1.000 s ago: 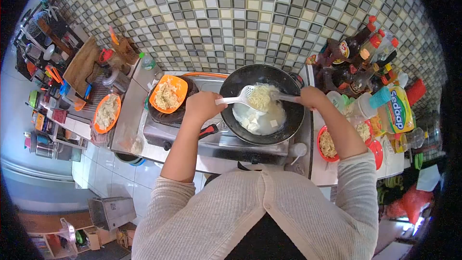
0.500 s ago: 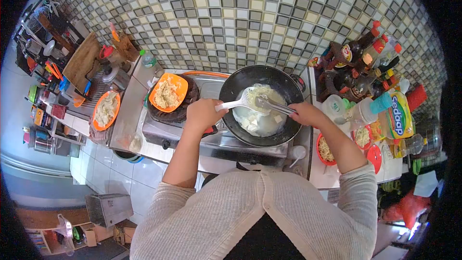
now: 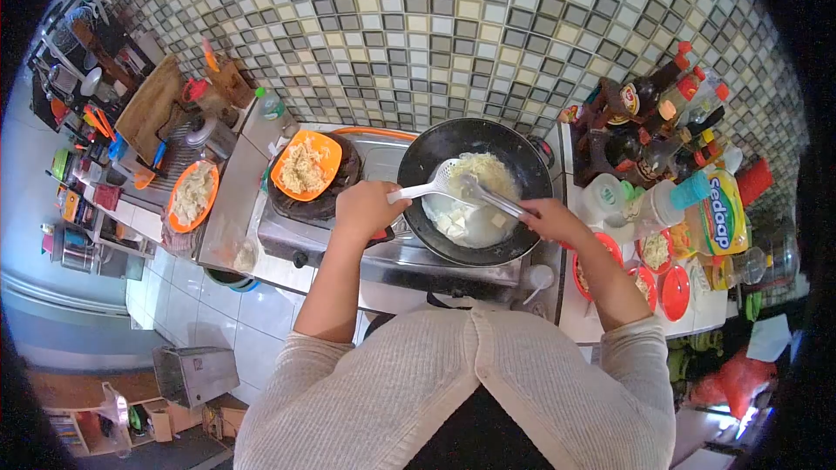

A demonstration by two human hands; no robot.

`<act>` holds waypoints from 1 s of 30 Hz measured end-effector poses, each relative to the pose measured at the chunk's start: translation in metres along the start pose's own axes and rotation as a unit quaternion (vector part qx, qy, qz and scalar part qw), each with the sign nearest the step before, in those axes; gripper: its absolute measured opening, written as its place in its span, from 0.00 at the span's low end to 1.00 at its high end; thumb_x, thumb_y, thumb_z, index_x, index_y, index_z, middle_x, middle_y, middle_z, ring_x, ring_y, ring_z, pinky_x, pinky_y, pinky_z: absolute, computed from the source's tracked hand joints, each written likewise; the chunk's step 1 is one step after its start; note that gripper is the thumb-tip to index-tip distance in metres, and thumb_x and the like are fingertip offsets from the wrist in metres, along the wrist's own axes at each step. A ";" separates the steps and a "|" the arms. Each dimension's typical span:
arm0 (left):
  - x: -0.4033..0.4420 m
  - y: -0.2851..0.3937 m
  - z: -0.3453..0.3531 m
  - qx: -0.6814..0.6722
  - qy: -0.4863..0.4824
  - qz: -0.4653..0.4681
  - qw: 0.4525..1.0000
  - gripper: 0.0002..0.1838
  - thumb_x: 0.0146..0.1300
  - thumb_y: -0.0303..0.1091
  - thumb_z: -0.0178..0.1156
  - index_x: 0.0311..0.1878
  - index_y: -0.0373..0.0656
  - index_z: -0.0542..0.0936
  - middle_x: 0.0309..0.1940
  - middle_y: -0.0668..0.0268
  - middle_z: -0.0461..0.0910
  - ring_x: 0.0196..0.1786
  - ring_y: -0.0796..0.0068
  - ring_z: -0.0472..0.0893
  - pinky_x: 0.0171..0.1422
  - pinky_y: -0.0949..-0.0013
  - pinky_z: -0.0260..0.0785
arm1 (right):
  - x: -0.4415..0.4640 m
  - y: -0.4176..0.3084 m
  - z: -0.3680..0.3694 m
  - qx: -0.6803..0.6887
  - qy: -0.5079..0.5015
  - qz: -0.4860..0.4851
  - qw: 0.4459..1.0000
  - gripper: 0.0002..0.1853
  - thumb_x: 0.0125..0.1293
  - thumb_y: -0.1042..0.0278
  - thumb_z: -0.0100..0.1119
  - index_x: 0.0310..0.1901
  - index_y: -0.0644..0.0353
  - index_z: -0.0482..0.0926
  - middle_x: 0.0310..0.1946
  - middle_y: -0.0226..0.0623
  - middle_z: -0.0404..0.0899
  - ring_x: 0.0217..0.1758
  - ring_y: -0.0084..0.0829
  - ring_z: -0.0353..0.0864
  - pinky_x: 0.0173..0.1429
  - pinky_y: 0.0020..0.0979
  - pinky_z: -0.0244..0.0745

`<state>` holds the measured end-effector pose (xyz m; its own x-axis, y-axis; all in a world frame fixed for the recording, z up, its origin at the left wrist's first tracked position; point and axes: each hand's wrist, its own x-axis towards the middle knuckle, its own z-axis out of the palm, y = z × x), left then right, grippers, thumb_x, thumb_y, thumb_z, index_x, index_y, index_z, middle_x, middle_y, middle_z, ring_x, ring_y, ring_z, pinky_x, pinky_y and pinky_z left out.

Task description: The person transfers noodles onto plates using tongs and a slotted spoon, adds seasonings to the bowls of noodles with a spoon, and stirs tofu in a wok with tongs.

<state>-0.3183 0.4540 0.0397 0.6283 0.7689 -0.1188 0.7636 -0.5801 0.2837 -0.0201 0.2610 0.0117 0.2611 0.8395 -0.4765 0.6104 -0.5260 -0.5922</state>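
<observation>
**Together over the wok (image 3: 522, 146): white ladle (image 3: 446, 176) and metal tongs (image 3: 501, 200)**

The left hand (image 3: 361, 211) is closed around the ladle's handle, with the perforated bowl inside the wok. The right hand (image 3: 555, 221) grips the tongs, their tips just beside that bowl; whether they pinch anything, I cannot tell. Pale noodles (image 3: 489, 171) lie in cloudy liquid (image 3: 477, 231) on the wok's far side, white pieces (image 3: 450, 225) nearer the person. Left of the wok, an orange dish (image 3: 333, 153) holds shredded food (image 3: 301, 169).

Kitchen: wok (image 3: 470, 135) on stove (image 3: 435, 275), tiled wall (image 3: 418, 26), bottles (image 3: 643, 94).
</observation>
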 end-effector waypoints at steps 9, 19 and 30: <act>0.004 0.003 -0.003 0.011 -0.001 0.013 1.000 0.23 0.56 0.61 0.62 0.48 0.60 0.86 0.36 0.58 0.85 0.42 0.56 0.84 0.47 0.56 0.76 | 0.018 0.038 0.027 -0.184 0.180 -0.114 0.960 0.17 0.63 0.60 0.58 0.50 0.58 0.79 0.37 0.53 0.82 0.41 0.55 0.81 0.47 0.47 0.76; -0.001 0.005 -0.001 0.003 0.000 -0.007 1.000 0.22 0.56 0.57 0.62 0.48 0.57 0.86 0.37 0.61 0.85 0.42 0.59 0.84 0.48 0.58 0.76 | 0.000 0.033 0.013 -0.109 0.125 -0.099 0.981 0.18 0.63 0.60 0.59 0.52 0.59 0.79 0.38 0.53 0.82 0.40 0.54 0.81 0.47 0.45 0.76; -0.001 0.001 0.005 -0.007 -0.005 -0.002 1.000 0.21 0.57 0.57 0.61 0.48 0.58 0.86 0.36 0.61 0.86 0.41 0.59 0.84 0.48 0.58 0.76 | 0.001 0.012 0.034 -0.177 0.161 -0.088 0.967 0.14 0.62 0.60 0.57 0.45 0.58 0.80 0.34 0.52 0.82 0.39 0.54 0.82 0.48 0.49 0.76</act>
<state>-0.3174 0.4507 0.0351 0.6275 0.7678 -0.1296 0.7633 -0.5736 0.2972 -0.0378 0.2512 -0.0179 0.3150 0.9405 -0.1276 0.8694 -0.3399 -0.3587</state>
